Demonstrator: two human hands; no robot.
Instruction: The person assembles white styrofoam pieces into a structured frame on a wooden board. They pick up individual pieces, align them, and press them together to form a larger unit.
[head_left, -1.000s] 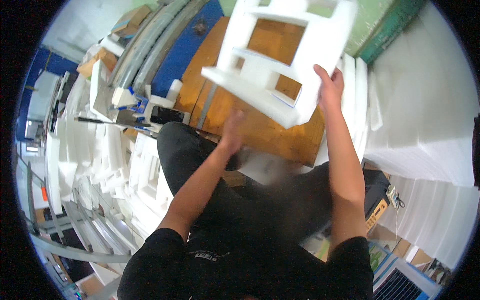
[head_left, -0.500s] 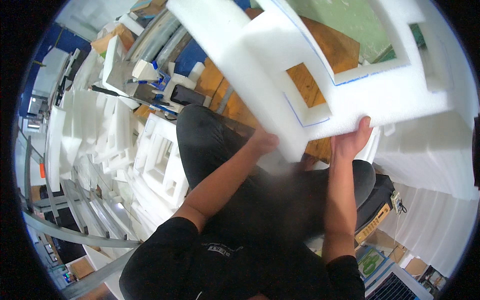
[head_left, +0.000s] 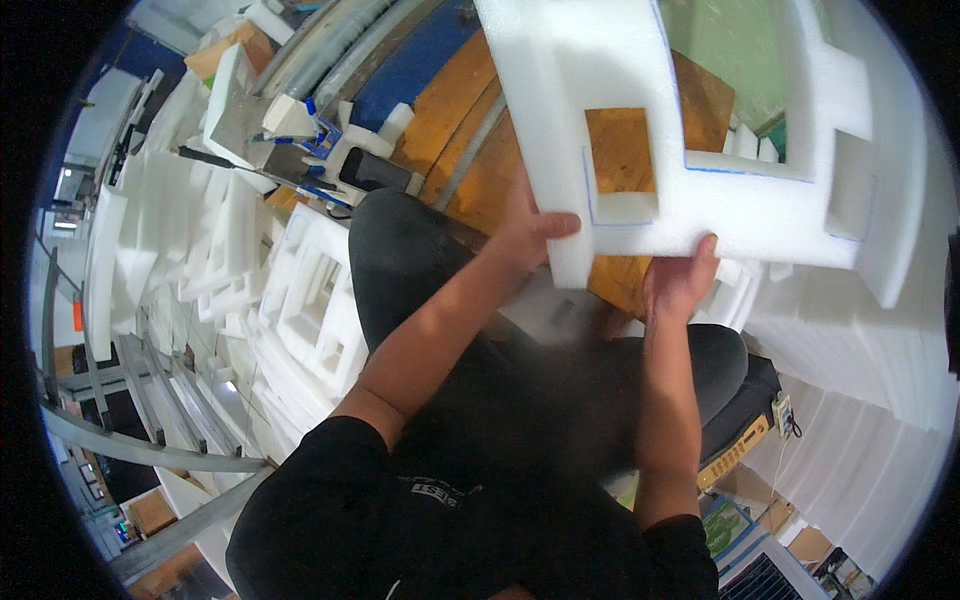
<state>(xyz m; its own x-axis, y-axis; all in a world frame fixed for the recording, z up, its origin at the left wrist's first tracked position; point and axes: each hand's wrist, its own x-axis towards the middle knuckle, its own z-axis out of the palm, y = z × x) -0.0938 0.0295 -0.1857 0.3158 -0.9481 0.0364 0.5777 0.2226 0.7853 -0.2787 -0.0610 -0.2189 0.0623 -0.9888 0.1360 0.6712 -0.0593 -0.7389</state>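
Observation:
I hold up a large white foam frame with rectangular cutouts, some edged with blue lines. It tilts above a brown wooden board. My left hand grips its near left corner, the thumb lying on the left side wall and the other fingers behind it. My right hand supports the near edge from below, with the thumb up against the front face. The fingers of both hands are partly hidden by the foam.
Left of my knee lie a black phone, a long dark-handled tool and blue-and-white items. Cut foam frames are piled farther left, beside metal rails. Tall stacks of white foam sheets stand on the right.
The foam frame has turned more upright and square to me, its far left end swinging right. Both hands keep their hold, and my left hand has moved up slightly.

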